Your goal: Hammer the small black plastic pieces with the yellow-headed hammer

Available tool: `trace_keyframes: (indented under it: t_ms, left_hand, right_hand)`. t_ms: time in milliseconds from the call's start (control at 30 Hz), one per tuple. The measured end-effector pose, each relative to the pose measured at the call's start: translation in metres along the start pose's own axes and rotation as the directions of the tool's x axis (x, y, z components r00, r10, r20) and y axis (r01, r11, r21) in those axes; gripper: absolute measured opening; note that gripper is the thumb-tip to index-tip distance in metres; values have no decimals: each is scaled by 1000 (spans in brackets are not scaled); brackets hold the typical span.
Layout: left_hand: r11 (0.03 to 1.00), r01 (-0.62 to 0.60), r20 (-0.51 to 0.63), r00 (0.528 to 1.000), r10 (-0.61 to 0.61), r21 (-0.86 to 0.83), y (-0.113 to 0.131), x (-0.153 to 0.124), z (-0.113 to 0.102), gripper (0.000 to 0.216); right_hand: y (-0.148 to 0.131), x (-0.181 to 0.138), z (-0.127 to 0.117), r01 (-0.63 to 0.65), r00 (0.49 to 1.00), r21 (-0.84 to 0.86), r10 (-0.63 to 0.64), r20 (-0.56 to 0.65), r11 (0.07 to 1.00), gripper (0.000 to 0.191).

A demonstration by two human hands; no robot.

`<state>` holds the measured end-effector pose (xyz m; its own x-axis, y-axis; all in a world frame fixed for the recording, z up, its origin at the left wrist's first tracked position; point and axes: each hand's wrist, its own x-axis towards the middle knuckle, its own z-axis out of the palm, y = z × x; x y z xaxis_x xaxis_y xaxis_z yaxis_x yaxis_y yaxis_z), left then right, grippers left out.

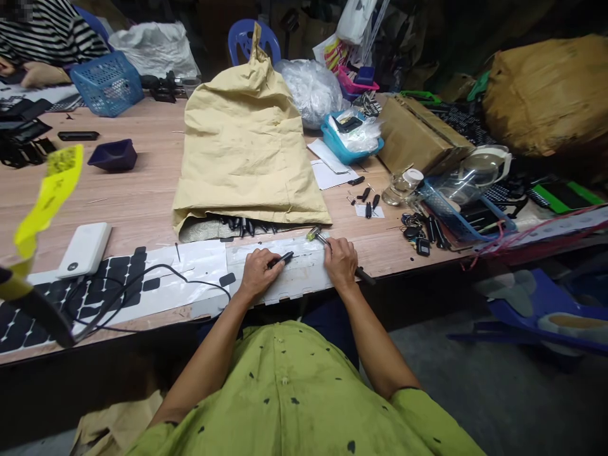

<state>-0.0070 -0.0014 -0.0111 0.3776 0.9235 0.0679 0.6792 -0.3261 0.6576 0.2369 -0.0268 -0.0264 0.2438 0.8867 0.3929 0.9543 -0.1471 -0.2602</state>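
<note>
My left hand (258, 273) rests on a pale, worn board (304, 278) at the table's front edge, its fingers closed on a small black part (287, 257) that points to the right. To its right, my right hand (341, 261) is wrapped round a small hammer (322, 237). The hammer's metal head lies just above the hand, and its dark handle sticks out below toward the table edge. Right behind both hands is a cream cloth sack (251, 145), with several black pieces (244, 226) showing at its open mouth.
At left are a white power bank (85, 250) with a black cable, sheets of black stickers (126, 278) and a purple tray (113, 155). To the right lie black parts (368, 209), keys (420, 244) and a blue basket (468, 209). A person in striped sleeves (52, 31) sits far left.
</note>
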Motion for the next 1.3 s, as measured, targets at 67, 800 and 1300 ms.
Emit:
trace_keyframes:
  t_ms: [67, 800, 1300]
  left_hand:
    - [1000, 0, 9, 1000, 0, -2, 0, 0, -1, 27]
    - [946, -321, 155, 933, 324, -47, 20, -41, 1, 19]
    - [806, 584, -416, 759, -501, 94, -11, 67, -49, 13]
  right_hand:
    - [-1, -2, 4, -3, 1000, -19, 3, -17, 1000, 21]
    - [-3, -3, 9, -6, 1000, -37, 6, -4, 999, 22]
    - [-5, -1, 9, 6, 1000, -37, -6, -8, 999, 22]
